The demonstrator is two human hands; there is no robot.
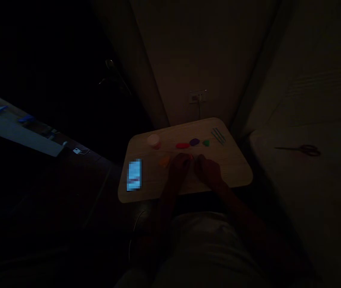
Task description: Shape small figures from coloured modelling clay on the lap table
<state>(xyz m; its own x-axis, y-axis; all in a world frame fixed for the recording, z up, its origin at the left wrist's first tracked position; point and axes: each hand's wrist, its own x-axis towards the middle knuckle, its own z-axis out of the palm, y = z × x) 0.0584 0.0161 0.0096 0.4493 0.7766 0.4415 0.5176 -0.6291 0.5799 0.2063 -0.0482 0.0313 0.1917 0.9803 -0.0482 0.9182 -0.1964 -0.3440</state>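
Note:
The room is very dark. My left hand point(178, 165) and my right hand point(206, 168) rest close together on a small wooden tray table point(236, 168), fingers curled around a small reddish piece point(191, 157) between them. An orange lump point(164, 161) lies just left of my left hand. Beyond the hands sit a red lump point(182, 146), a purple lump point(194, 142) and a green lump point(206, 143) in a row.
A lit phone point(134, 175) lies at the table's left front. A small pale cup point(153, 141) stands at the back left, thin teal sticks point(218, 136) at the back right. Scissors point(304, 149) lie on the surface to the right. A wall socket point(197, 96) is behind.

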